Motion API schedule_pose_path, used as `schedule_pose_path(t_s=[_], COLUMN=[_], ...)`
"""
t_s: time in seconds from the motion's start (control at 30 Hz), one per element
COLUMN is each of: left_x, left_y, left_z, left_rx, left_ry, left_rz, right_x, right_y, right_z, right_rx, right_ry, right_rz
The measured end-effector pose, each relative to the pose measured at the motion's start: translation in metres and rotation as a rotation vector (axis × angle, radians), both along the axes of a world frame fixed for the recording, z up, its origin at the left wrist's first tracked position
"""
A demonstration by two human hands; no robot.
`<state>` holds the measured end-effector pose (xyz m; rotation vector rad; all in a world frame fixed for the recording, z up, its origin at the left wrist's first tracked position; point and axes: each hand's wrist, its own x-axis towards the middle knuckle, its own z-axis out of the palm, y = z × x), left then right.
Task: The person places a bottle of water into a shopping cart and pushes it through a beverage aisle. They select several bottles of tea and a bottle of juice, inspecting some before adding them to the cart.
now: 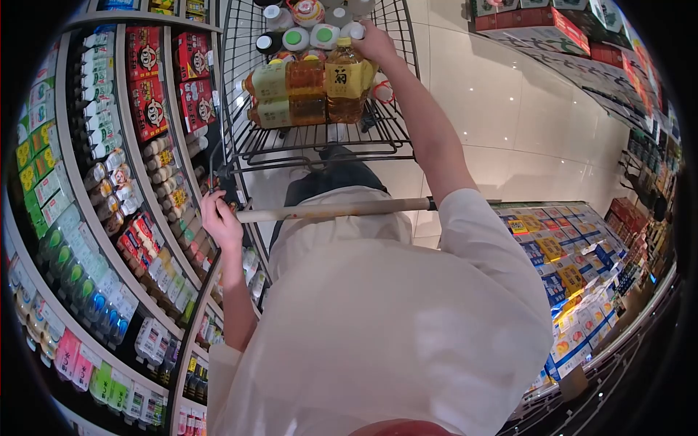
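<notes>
A wire shopping cart point(320, 149) stands in front of me with a pale handle bar point(334, 211) across my waist. My right hand point(376, 43) reaches into it, fingers curled at a white bottle cap point(354, 30); whether they grip it is not clear. Just below that hand a large amber bottle with a yellow label point(347, 80) stands upright, and other amber bottles point(291, 83) lie beside it. Capped bottles point(296, 38) fill the far part. My left hand point(220, 218) is by the left end of the handle bar, fingers bent, its hold unclear.
Shelves of bottled drinks point(102, 272) and red cartons point(147, 107) rise close on my left. Pale floor tiles point(494, 94) lie to the right of the cart. Stacked boxes point(567, 269) are at my right side, with more boxes point(538, 29) at the upper right.
</notes>
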<state>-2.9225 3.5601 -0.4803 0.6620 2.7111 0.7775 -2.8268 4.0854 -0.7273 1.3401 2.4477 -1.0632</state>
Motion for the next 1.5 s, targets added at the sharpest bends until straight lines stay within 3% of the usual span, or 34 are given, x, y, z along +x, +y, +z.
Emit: schedule_pose_path(t_s=[0.27, 0.63, 0.7, 0.8, 0.83, 0.97, 1.07, 1.2, 1.3, 1.5], left_x=[0.001, 0.002, 0.001, 0.001, 0.001, 0.002, 0.002, 0.002, 0.004, 0.003], left_y=[-0.001, -0.002, 0.001, 0.003, 0.004, 0.006, 0.005, 0.005, 0.008, 0.007], left_z=[-0.002, -0.006, -0.005, -0.007, -0.006, -0.008, -0.008, -0.007, -0.005, -0.015], left_rx=[-0.011, 0.002, 0.004, 0.041, 0.047, 0.073, 0.076, 0.066, 0.095, 0.228], left_ry=[0.001, 0.009, 0.025, 0.027, 0.043, 0.03, 0.032, 0.042, 0.043, 0.069], left_rz=[0.007, 0.01, 0.013, 0.012, 0.004, 0.016, 0.025, 0.015, 0.035, 0.036], right_x=[0.018, 0.038, 0.041, 0.053, 0.059, 0.075, 0.073, 0.094, 0.084, 0.094], right_y=[-0.015, -0.018, -0.017, -0.023, -0.025, -0.035, -0.054, -0.075, -0.065, -0.072], right_z=[0.008, -0.001, 0.01, 0.027, 0.021, 0.082, 0.108, 0.067, 0.077, 0.07], right_rx=[0.008, -0.143, -0.272, -0.215, -0.099, 0.034, -0.044, 0.195, 0.032, 0.144], right_ry=[0.161, 0.132, 0.16, 0.15, 0.127, -0.397, -0.517, -0.564, -0.598, -0.571], right_rz=[-0.176, -0.221, -0.244, -0.314, -0.253, 0.407, 0.576, 0.689, 0.705, 0.585])
